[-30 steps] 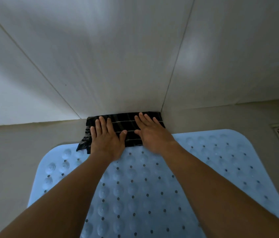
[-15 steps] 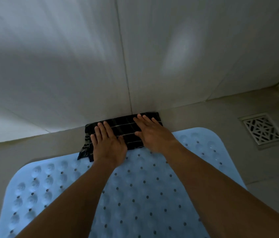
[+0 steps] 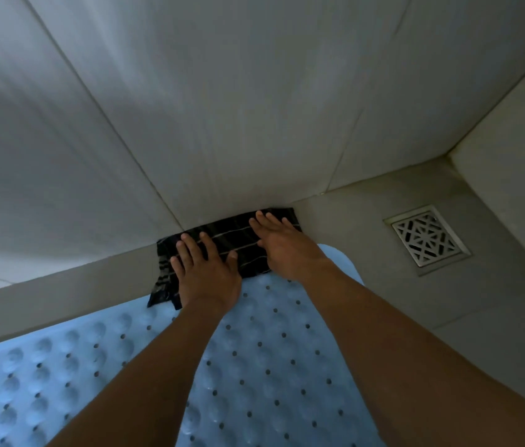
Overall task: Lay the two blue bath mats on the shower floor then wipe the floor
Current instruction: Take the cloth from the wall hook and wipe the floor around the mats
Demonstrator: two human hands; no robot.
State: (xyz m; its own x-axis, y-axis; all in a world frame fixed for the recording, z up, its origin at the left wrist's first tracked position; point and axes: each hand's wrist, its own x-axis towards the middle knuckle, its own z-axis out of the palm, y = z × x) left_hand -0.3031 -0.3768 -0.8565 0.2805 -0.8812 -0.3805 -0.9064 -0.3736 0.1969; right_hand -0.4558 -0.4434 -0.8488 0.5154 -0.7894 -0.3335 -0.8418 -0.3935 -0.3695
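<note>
A pale blue bath mat (image 3: pixel 270 366) with holes and suction cups lies flat on the beige shower floor (image 3: pixel 383 285), reaching from the lower left to the wall; I see only this one mat. A black cloth with thin pale stripes (image 3: pixel 238 240) lies at the foot of the wall, partly over the mat's far edge. My left hand (image 3: pixel 204 272) presses flat on the cloth's left part, fingers spread. My right hand (image 3: pixel 283 250) presses flat on its right part, fingertips near the wall.
A square metal drain grate (image 3: pixel 427 238) sits in the floor to the right of the cloth. Large white wall tiles (image 3: pixel 222 108) rise directly behind the cloth. A second wall (image 3: pixel 512 175) meets them in a corner at the far right.
Both hands have slid the cloth to the right along the foot of the wall, past a tile seam and towards the mat's right corner and the drain.
</note>
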